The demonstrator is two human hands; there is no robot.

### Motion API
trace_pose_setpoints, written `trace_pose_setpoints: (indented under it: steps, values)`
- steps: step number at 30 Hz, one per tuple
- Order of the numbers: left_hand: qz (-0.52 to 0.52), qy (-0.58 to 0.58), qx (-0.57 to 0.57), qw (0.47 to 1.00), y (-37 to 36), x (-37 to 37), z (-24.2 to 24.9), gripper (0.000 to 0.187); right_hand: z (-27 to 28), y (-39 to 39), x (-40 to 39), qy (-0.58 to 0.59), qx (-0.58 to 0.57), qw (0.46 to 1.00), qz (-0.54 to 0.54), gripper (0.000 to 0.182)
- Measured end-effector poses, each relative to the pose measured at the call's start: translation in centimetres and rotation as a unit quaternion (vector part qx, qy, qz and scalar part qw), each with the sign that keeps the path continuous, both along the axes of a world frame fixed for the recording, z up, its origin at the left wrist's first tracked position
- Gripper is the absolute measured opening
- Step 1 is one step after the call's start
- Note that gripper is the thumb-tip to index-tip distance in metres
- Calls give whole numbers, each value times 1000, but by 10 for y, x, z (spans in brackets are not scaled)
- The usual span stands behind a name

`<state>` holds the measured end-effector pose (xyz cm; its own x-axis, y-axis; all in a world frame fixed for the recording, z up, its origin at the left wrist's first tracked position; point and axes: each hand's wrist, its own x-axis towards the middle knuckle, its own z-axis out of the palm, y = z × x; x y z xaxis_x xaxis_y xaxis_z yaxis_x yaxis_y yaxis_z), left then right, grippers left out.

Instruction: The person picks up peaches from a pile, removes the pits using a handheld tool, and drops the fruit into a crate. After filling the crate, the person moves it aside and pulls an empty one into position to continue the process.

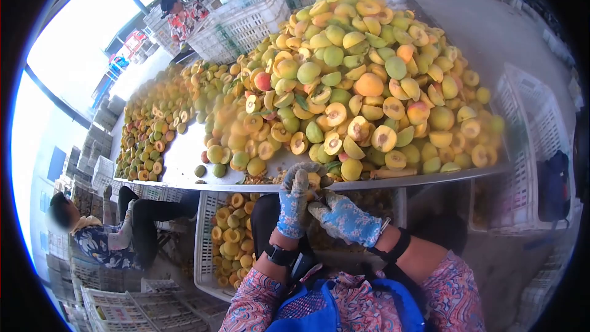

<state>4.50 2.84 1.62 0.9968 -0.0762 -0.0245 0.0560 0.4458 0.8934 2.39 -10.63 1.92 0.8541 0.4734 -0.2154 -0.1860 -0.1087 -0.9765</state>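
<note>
My left hand (294,203), in a blue patterned glove with a dirty grey palm, is closed at the table's front edge, its fingers around a piece of yellow fruit (313,181). Close on its right, my right hand (350,217) in a matching glove has its fingers bent together near the same fruit; what they grip is too small to make out. A large heap of halved and whole yellow-green fruit (369,86) lies on the metal table (184,154) just beyond both hands.
Below the table edge stands a crate (206,240) of fruit halves. White crates stand at the right (522,147) and behind the heap (246,21). One person (110,233) sits at the left; another (181,18) is at the far side.
</note>
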Motion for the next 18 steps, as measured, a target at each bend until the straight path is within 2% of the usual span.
trace_pose_setpoints:
  steps: [1,2,3,4,6,9,10,11,13,14,16,18]
  values:
    - [36,-26,11,999,-2,-2,-4,32,6,-4,0,0,-1,1000,-1,33]
    - [65,-54,22,996,-4,-1,-10,30,12,-8,0,115,90,988,41,33]
    - [60,-57,17,996,-5,-2,-11,30,16,-14,2,223,177,955,79,33]
    - [48,-50,0,998,-5,-3,-7,29,19,-15,2,217,173,958,73,33]
    - [36,-19,-20,999,-8,-2,-1,29,22,-10,-2,99,34,994,44,34]
    - [31,13,-8,999,-12,-1,5,30,9,-10,0,47,3,998,43,36]
    - [40,2,-17,999,-14,-2,4,31,32,-18,-1,130,19,990,57,25]
    - [38,3,-18,999,-16,-3,1,31,29,-20,-2,131,19,990,55,25]
    - [59,-65,-32,996,-18,-3,-5,34,17,-22,-3,229,199,947,103,20]
    - [59,-65,-33,996,-19,-3,-5,34,12,-24,-1,229,199,947,103,20]
    - [12,-31,-67,997,-21,-3,-1,35,3,-26,2,348,328,869,126,21]
    - [13,-16,-79,997,-25,1,-3,35,1,-27,1,335,325,878,108,20]
